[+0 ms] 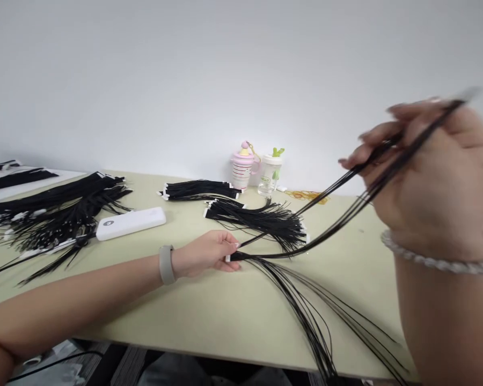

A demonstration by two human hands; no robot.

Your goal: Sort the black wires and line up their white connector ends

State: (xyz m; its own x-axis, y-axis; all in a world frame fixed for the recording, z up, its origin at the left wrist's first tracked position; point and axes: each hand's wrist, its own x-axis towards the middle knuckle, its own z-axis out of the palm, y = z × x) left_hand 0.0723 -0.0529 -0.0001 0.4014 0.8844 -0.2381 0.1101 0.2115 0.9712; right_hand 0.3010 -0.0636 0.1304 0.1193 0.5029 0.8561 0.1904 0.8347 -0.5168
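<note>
My left hand (pixel 211 250) is closed around the white connector end (pixel 228 258) of a bundle of thin black wires (pixel 301 300). Some of these wires fan out and droop over the table's front edge. Raised at the right, my right hand (pixel 434 166) is blurred, its fingers curled round strands drawn up from the same bundle. A pale tip, too smeared to name, shows above that hand. Just behind the held wires lies a heap of black wire bundles (pixel 261 220) with white connectors.
Another wire bundle (pixel 201 189) lies farther back, near a pink striped cup (pixel 242 170) and a clear cup (pixel 269 177) by the wall. Yellow rubber bands (pixel 308 196) are beside them. At left, a white power bank (pixel 131 223) adjoins a large wire pile (pixel 76 206).
</note>
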